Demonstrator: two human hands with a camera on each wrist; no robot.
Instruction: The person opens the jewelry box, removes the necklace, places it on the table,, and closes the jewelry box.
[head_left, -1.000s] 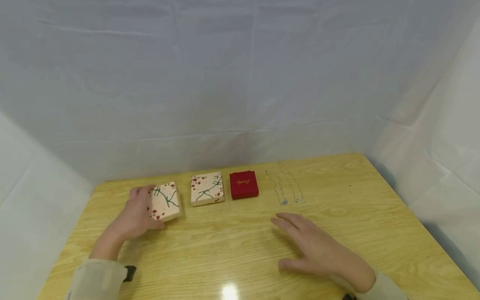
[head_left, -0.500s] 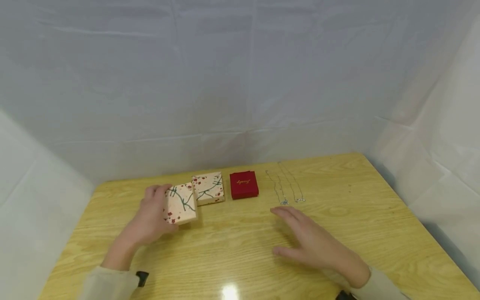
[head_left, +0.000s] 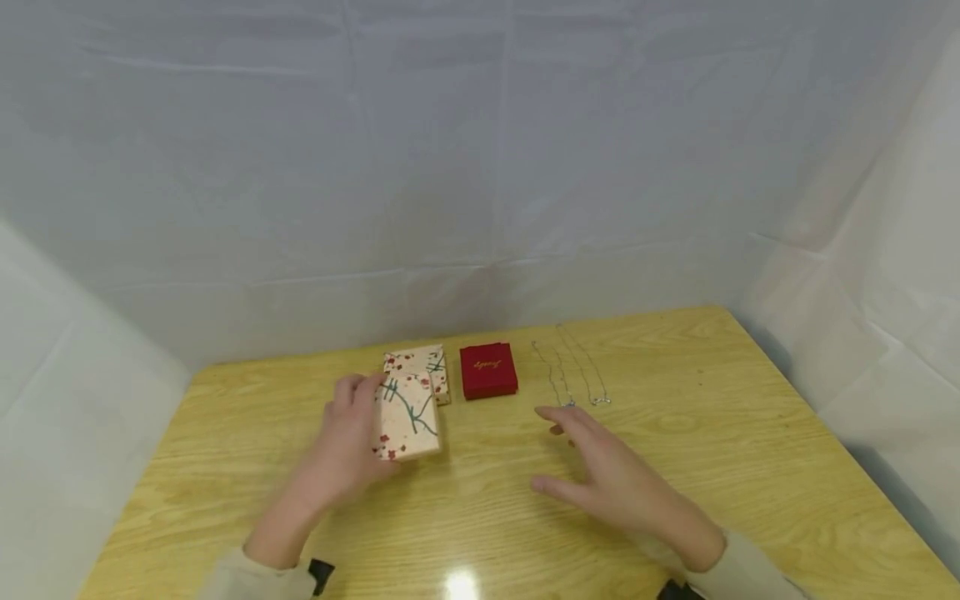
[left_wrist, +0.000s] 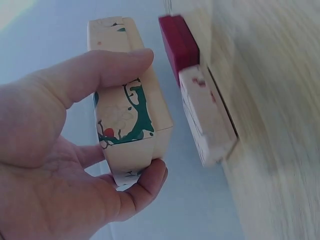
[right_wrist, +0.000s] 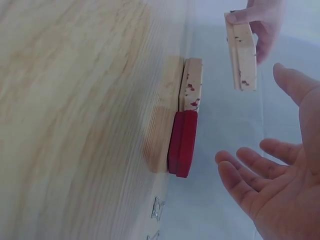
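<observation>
My left hand [head_left: 347, 446] grips a cream gift box [head_left: 408, 417] with a green-branch and red-blossom print, thumb on one side and fingers on the other. The left wrist view shows this held box [left_wrist: 127, 110] with its lid on, raised off the table. Behind it in the head view, partly covered, a matching box [head_left: 415, 360] lies on the table. My right hand [head_left: 615, 475] hovers over the table with its fingers spread and nothing in them. Just beyond its fingertips lie two thin silver necklaces [head_left: 602, 400], the pendant of one partly hidden by the hand.
A dark red box [head_left: 488, 371] with gold lettering sits between the lying cream box and the necklaces. The wooden table [head_left: 750, 442] backs onto a white cloth [head_left: 450, 167] that also rises at both sides.
My left hand has lifted the cream box and carried it right, now overlapping the second cream box in the head view. My right hand has shifted slightly left.
</observation>
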